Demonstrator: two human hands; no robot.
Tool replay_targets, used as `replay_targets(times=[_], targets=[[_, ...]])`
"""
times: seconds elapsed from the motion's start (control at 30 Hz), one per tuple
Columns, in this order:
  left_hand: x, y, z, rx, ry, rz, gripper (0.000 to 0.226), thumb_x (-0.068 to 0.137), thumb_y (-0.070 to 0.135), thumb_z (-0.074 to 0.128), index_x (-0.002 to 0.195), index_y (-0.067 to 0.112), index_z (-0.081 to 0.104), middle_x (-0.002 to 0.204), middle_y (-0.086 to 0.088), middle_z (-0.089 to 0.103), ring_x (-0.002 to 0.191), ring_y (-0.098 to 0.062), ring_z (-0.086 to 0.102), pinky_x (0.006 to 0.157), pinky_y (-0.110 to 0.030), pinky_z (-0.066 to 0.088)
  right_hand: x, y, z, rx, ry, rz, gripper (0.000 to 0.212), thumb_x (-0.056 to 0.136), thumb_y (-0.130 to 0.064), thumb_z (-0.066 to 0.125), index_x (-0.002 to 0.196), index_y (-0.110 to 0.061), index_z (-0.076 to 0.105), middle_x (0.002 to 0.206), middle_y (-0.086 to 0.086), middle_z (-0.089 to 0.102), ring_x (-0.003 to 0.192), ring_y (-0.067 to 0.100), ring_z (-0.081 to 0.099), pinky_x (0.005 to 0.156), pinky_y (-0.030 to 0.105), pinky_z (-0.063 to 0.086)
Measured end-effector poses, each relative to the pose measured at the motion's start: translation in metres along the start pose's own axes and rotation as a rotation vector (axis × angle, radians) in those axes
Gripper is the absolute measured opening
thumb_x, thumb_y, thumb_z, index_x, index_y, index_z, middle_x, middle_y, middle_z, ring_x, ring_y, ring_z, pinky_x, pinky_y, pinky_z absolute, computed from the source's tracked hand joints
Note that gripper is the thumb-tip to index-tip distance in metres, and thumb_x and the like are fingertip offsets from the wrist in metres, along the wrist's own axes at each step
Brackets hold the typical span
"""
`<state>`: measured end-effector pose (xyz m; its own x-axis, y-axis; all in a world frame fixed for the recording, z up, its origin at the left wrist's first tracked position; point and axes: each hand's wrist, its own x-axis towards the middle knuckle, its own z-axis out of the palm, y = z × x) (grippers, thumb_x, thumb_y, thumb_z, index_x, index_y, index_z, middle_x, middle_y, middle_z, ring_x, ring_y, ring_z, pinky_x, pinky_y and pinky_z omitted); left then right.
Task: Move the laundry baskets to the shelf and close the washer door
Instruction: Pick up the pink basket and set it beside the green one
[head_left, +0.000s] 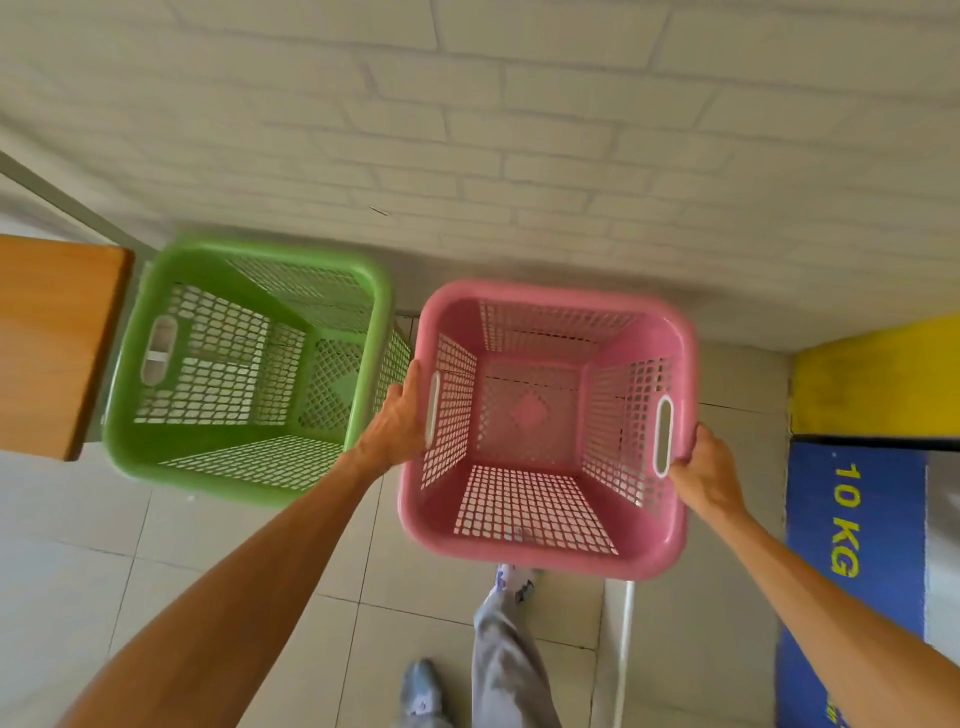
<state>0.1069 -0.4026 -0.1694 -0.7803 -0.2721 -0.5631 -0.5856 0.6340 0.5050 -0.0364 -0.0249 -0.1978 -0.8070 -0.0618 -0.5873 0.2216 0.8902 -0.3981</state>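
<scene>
I hold an empty pink laundry basket (545, 551) in front of me, above the tiled floor. My left hand (397, 415) grips its left rim at the handle slot. At the right handle slot, my right hand (704, 470) grips the rim. An empty green laundry basket (249, 467) sits just to the left of the pink one, close to a white brick wall. The two baskets are near each other, and my left hand is in the narrow gap between them. What the green basket rests on is hidden.
A wooden surface (52, 338) juts in at the left edge, beside the green basket. At the right stands a blue machine top marked "10 KG" (852, 519) with a yellow panel (878, 379) behind it. My legs and feet (498, 654) are below on the tiles.
</scene>
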Motion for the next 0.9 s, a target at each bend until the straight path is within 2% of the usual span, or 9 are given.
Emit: replay_targets(times=[0.17,0.3,0.4,0.5,0.57,0.63,0.7,0.8,0.9], targets=[[0.003,0.013,-0.007,0.022,-0.018,-0.024,0.084,0.089,0.000,0.056,0.153,-0.006,0.001,0.137,-0.024,0.052,0.131,-0.041,0.041,0.115,-0.049,0.025,0.011,0.001,0.002,-0.014,-0.012,0.011,0.030,0.086,0.003,0.063,0.114,-0.005,0.057,0.092,0.011,0.069,0.061,0.017,0.069,0.041,0.021,0.052],[0.011,0.004,-0.007,0.022,-0.046,0.009,0.082,0.088,0.004,0.056,0.153,-0.001,0.007,0.138,-0.022,0.049,0.126,-0.041,0.041,0.110,-0.055,0.036,0.015,0.005,0.005,-0.027,-0.014,0.040,0.034,0.085,0.001,0.065,0.116,-0.003,0.054,0.093,0.011,0.067,0.060,0.017,0.068,0.041,0.023,0.053],[0.016,-0.006,-0.008,0.031,-0.055,0.017,0.081,0.087,0.006,0.054,0.154,0.003,0.008,0.133,-0.017,0.050,0.121,-0.033,0.045,0.101,-0.055,0.046,0.014,0.003,0.004,-0.060,-0.019,0.047,0.040,0.084,-0.004,0.069,0.118,-0.005,0.050,0.095,0.011,0.065,0.060,0.019,0.068,0.041,0.025,0.054],[0.009,-0.004,-0.018,0.022,-0.053,0.003,0.085,0.088,0.015,0.058,0.156,0.010,0.009,0.140,-0.016,0.045,0.131,-0.033,0.042,0.104,-0.051,0.045,0.004,-0.005,0.003,-0.101,0.027,0.041,0.053,0.082,-0.005,0.071,0.127,-0.011,0.043,0.102,0.013,0.060,0.061,0.021,0.067,0.040,0.029,0.055],[-0.002,-0.006,-0.031,0.036,-0.050,0.000,0.084,0.090,0.020,0.062,0.156,0.010,0.011,0.149,-0.019,0.036,0.137,-0.037,0.039,0.106,-0.053,0.042,-0.010,-0.021,0.001,-0.178,0.117,0.016,0.063,0.079,-0.011,0.073,0.132,-0.013,0.038,0.110,0.017,0.056,0.074,0.029,0.067,0.051,0.041,0.060],[-0.014,-0.016,-0.050,0.056,-0.030,-0.005,0.085,0.090,0.025,0.064,0.156,0.012,0.012,0.151,-0.021,0.033,0.133,-0.041,0.043,0.104,-0.054,0.046,-0.026,-0.045,0.001,-0.250,0.165,-0.027,0.070,0.079,-0.019,0.074,0.136,-0.009,0.036,0.118,0.022,0.055,0.094,0.038,0.063,0.069,0.050,0.060],[-0.027,-0.035,-0.075,0.064,0.015,-0.001,0.085,0.088,0.026,0.064,0.156,0.013,0.014,0.143,-0.020,0.041,0.122,-0.038,0.053,0.097,-0.051,0.051,-0.042,-0.079,0.004,-0.307,0.167,-0.067,0.072,0.080,-0.023,0.074,0.137,-0.001,0.036,0.122,0.028,0.056,0.107,0.044,0.059,0.084,0.052,0.055],[-0.047,-0.067,-0.120,0.093,0.069,-0.029,0.085,0.090,0.029,0.065,0.156,0.014,0.014,0.146,-0.018,0.039,0.125,-0.032,0.050,0.103,-0.048,0.047,-0.064,-0.141,0.016,-0.312,0.112,-0.093,0.076,0.084,-0.028,0.072,0.142,0.003,0.033,0.132,0.032,0.051,0.122,0.045,0.053,0.103,0.053,0.044],[-0.058,-0.108,-0.157,0.097,0.110,-0.077,0.085,0.090,0.028,0.066,0.156,0.014,0.015,0.144,-0.017,0.041,0.127,-0.031,0.048,0.105,-0.047,0.046,-0.084,-0.203,0.041,-0.209,0.017,-0.111,0.079,0.089,-0.029,0.067,0.150,-0.003,0.024,0.145,0.028,0.041,0.130,0.042,0.048,0.103,0.050,0.044]])
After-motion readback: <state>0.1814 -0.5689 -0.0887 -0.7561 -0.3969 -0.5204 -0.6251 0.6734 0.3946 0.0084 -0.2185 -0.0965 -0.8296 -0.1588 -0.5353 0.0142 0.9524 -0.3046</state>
